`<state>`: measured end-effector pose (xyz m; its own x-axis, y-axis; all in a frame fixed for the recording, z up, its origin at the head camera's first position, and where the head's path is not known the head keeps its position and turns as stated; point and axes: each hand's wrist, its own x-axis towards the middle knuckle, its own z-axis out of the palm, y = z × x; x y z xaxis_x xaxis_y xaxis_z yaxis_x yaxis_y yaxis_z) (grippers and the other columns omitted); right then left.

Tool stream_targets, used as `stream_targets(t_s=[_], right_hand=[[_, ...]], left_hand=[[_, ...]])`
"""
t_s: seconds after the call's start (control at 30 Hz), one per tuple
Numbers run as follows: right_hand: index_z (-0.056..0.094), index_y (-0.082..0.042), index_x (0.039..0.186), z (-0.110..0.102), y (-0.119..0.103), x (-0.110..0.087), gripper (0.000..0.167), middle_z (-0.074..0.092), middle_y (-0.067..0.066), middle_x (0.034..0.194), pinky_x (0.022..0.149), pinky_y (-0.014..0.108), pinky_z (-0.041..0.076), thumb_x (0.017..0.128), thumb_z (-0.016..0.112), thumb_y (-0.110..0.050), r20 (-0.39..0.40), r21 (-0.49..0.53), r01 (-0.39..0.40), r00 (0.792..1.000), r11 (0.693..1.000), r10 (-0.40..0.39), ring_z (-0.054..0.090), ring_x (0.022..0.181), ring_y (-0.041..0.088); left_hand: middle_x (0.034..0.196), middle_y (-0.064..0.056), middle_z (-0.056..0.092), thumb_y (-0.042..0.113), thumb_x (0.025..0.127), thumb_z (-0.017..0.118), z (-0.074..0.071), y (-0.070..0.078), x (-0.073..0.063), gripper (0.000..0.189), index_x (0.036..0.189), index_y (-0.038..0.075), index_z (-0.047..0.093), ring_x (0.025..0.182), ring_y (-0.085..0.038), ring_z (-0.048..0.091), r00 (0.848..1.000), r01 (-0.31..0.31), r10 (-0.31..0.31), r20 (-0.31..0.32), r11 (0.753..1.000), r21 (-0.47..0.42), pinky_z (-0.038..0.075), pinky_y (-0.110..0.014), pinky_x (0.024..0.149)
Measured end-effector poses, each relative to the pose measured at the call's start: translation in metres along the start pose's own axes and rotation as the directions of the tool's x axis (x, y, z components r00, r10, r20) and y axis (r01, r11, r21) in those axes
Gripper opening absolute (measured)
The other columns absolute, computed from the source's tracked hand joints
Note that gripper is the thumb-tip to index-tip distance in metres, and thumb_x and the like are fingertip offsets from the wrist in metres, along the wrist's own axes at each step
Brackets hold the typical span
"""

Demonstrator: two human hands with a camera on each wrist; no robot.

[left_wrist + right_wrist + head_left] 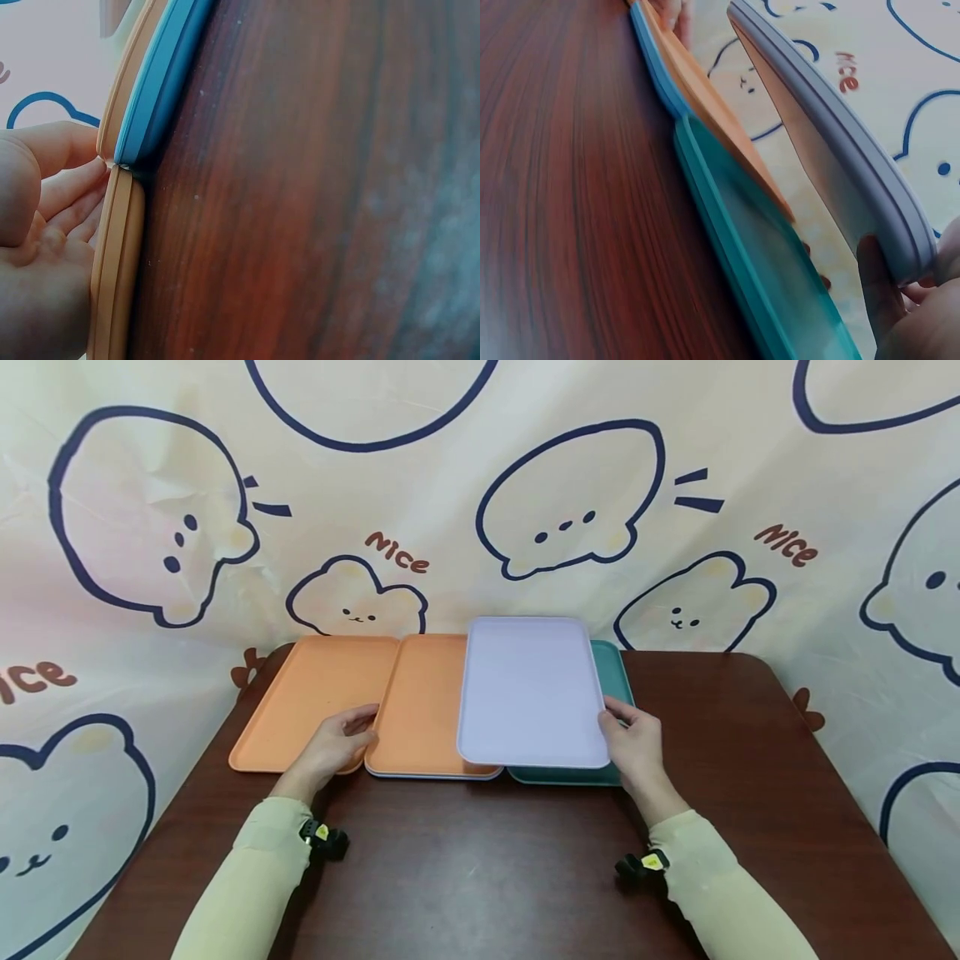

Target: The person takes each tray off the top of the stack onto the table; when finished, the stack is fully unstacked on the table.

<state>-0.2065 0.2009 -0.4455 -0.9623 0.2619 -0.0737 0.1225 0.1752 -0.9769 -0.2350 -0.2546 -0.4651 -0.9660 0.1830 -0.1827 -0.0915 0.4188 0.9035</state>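
My right hand point(634, 745) pinches the lavender tray point(532, 693) by its right edge, with the thumb on one face and fingers on the other. In the right wrist view this lavender tray point(840, 142) is raised and tilted above the teal tray point(742, 247). It overlaps the middle orange tray point(420, 710) in the head view. My left hand point(341, 745) is over the right side of the left orange tray point(315, 693), its fingertips touching the middle orange tray's left edge. Under that middle tray lies a blue tray point(154, 90).
The trays stand in a row along the back of a dark brown wooden table point(480, 868). Behind them hangs a pale cloth point(420, 510) printed with cartoon bears and red lettering. Small black cameras are strapped to both wrists.
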Motion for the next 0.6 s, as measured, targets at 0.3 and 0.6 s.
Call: stream_targets(t_s=[0.3, 0.6], right_hand=[[0.063, 0.0, 0.149, -0.043, 0.008, 0.005, 0.042, 0.062, 0.03, 0.147, 0.07, 0.012, 0.057, 0.109, 0.058, -0.012, -0.082, -0.05, -0.018, 0.997, 0.999, 0.014, 0.069, 0.091, 0.006], [0.062, -0.002, 0.151, -0.086, 0.023, 0.014, 0.044, 0.062, 0.027, 0.144, 0.066, 0.014, 0.058, 0.109, 0.055, -0.014, -0.187, -0.054, -0.061, 0.981, 0.997, 0.05, 0.063, 0.078, -0.007]], left_hand=[[0.174, -0.026, 0.033, 0.006, 0.109, 0.058, 0.0, 0.002, 0.002, 0.061, 0.166, -0.003, 0.036, 0.164, -0.042, 0.028, 1.0, 0.006, -0.006, -0.02, 1.0, 0.01, 0.029, -0.056, 0.133], [0.174, -0.027, 0.032, 0.006, 0.11, 0.057, 0.0, 0.002, 0.0, 0.061, 0.166, -0.003, 0.035, 0.164, -0.043, 0.028, 1.0, 0.011, -0.011, -0.01, 1.0, 0.012, 0.029, -0.057, 0.132]])
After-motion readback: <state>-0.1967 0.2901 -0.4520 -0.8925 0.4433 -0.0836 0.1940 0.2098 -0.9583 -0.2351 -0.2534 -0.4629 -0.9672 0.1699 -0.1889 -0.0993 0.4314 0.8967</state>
